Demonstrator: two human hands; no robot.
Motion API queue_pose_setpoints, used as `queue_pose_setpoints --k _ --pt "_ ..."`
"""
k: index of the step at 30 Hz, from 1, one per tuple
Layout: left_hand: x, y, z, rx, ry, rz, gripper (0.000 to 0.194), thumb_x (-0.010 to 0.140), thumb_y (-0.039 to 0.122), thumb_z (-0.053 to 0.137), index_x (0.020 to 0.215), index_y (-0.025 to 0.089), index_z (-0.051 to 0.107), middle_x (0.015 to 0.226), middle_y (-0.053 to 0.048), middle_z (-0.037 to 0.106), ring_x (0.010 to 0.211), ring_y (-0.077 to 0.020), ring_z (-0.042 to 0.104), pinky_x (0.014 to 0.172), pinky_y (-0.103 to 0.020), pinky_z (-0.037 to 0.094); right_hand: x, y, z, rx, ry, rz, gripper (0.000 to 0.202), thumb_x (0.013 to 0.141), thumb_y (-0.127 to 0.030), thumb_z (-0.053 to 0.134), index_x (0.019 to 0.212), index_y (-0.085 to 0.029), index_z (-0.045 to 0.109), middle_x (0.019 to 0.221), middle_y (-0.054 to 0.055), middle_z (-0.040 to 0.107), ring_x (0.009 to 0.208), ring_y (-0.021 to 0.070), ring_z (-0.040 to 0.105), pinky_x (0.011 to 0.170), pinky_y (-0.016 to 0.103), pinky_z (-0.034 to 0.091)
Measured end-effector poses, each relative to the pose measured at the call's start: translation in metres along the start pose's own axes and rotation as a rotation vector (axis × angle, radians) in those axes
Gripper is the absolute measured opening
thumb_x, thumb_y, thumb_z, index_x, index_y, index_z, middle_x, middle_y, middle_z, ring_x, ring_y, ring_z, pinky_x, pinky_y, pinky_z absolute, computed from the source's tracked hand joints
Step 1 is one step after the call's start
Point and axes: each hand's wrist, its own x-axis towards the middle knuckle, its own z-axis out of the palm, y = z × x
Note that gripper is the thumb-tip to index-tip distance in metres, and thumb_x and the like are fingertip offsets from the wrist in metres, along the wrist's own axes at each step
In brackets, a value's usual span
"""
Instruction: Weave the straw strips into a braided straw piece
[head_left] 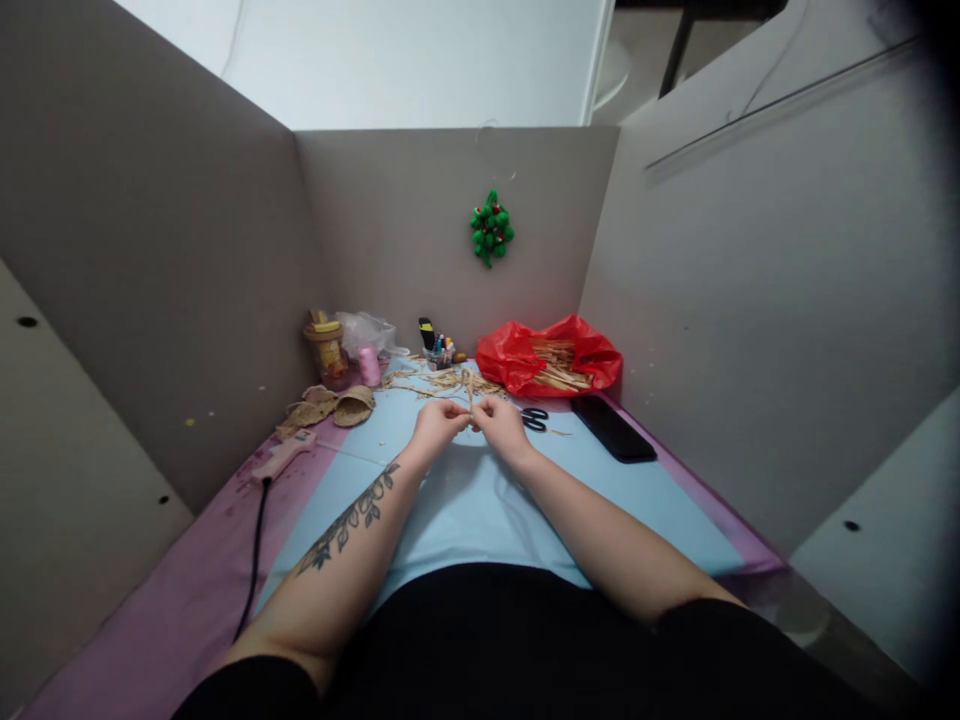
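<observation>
My left hand [440, 424] and my right hand [501, 422] meet above the blue table cover, fingertips pinched close together. Between them a thin tan straw strand [469, 385] stands up, its upper end looped or bent over. Both hands grip its lower part; the fingers hide how the strand runs there. Just right of my right hand lie black-handled scissors [535, 419]. Beyond the hands, loose straw pieces [450, 380] are scattered across the cover.
A red plastic bag [510, 358] of straw strips stands at the back right, near a black phone [613, 430]. At left are a glue gun [283, 456] with a cord, woven pieces [353, 406], pink thread [369, 366] and a cup [328, 352]. A pen holder [439, 352] stands behind.
</observation>
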Motion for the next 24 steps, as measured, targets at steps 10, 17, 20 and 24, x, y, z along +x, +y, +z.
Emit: queue_pose_setpoints --k 10,17,20,24 --pt "-0.012 0.010 0.016 0.264 -0.084 0.259 0.025 0.075 0.025 0.048 0.078 0.017 0.071 0.067 -0.003 0.060 0.066 -0.0153 0.052 0.064 -0.025 0.040 0.010 0.011 0.001 0.509 0.050 0.259 0.011 0.058 -0.024 0.054 0.050 -0.018 0.049 0.040 -0.005 0.044 0.038 0.0080 0.038 0.040 0.021 0.029" --pt "-0.005 0.009 0.006 0.193 0.146 0.217 0.027 0.074 0.017 0.047 0.088 0.017 0.070 0.086 -0.006 0.065 0.079 -0.0166 0.056 0.079 -0.027 0.042 0.012 0.005 -0.001 0.618 -0.134 0.350 0.015 0.055 -0.024 0.055 0.048 -0.019 0.043 0.037 -0.005 0.041 0.035 0.0070 0.034 0.037 0.021 0.024" --pt "0.000 0.006 -0.002 0.100 0.100 0.117 0.025 0.074 0.022 0.050 0.088 0.015 0.069 0.084 -0.006 0.067 0.077 -0.0162 0.058 0.075 -0.026 0.043 0.009 0.000 -0.002 0.661 -0.235 0.398 0.015 0.053 -0.024 0.059 0.052 -0.019 0.045 0.038 -0.005 0.043 0.035 0.0067 0.035 0.037 0.020 0.025" --pt "-0.001 0.004 -0.003 -0.040 -0.164 0.036 0.030 0.075 0.035 0.049 0.076 0.012 0.068 0.064 -0.003 0.063 0.059 -0.0119 0.054 0.056 -0.021 0.040 0.005 -0.002 -0.001 0.614 -0.306 0.344 0.012 0.054 -0.022 0.060 0.053 -0.017 0.049 0.039 -0.004 0.046 0.036 0.0071 0.036 0.037 0.021 0.025"
